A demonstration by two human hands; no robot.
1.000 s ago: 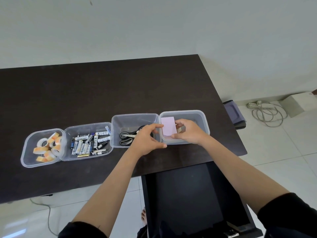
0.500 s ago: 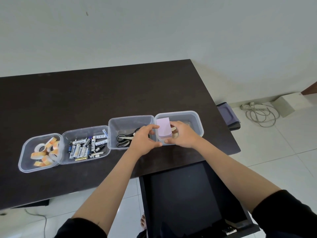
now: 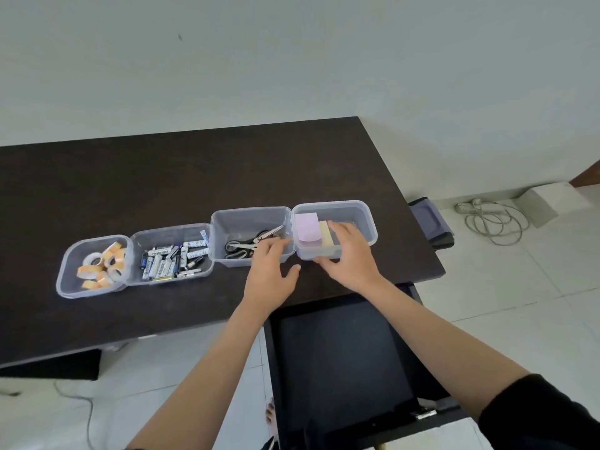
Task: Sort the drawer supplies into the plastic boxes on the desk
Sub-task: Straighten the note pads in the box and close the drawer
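Now both hands have let go of the pink note pad (image 3: 307, 229): the left hand (image 3: 270, 275), which was steadying it half a second ago, has drawn back toward the near edge of the surface (image 3: 194, 177), fingers loose and holding nothing. The right hand (image 3: 349, 254) lies relaxed over the near wall of the rightmost box (image 3: 365, 211), fingers straight, its fingertips over a yellow pad (image 3: 325, 233) that lies beside the pink one. Both pads sit inside that box, so this item looks sorted.

Leftward, the next box (image 3: 250, 219) holds scissors (image 3: 250, 244), then batteries (image 3: 172, 258) and tape rolls (image 3: 102, 264) in their own boxes. The drawer (image 3: 341, 352) below looks dark and mostly empty, suggesting the sorting is near its end.

One battery label reads roughly "Heybright"; the rest is too small to read.
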